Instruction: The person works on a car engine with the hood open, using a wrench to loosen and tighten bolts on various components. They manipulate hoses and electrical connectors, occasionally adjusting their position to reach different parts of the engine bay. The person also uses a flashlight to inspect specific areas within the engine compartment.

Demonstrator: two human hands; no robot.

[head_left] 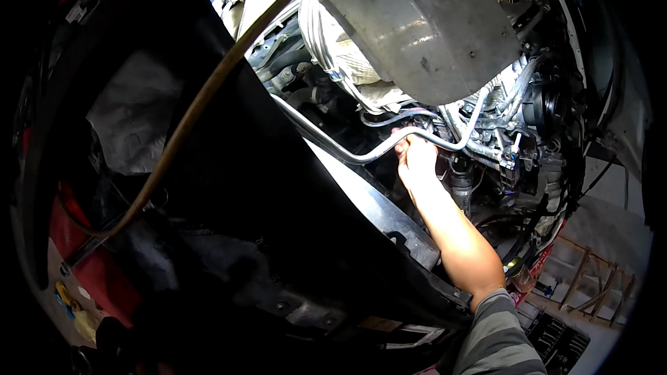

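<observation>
From the lower right my right arm, in a grey striped sleeve [501, 340], reaches into a car's engine bay. My right hand [418, 158] is closed, its fingers curled in beside a bent silver metal pipe [358, 158]. The pipe crosses at the fingertips and partly covers them, so what they grip cannot be made out. Above the hand hangs a large grey metal shield [434, 42]. A thinner hose [382, 123] runs just past the fingers. My left hand is not in view.
A long brown hose or cable [201, 101] arcs across the left side. Dark body panel [229, 187] fills the middle left. Wrapped white ducting [333, 45], a black round part [545, 106] and wiring crowd the bay. A tool tray [558, 344] and wooden rack [590, 281] stand lower right.
</observation>
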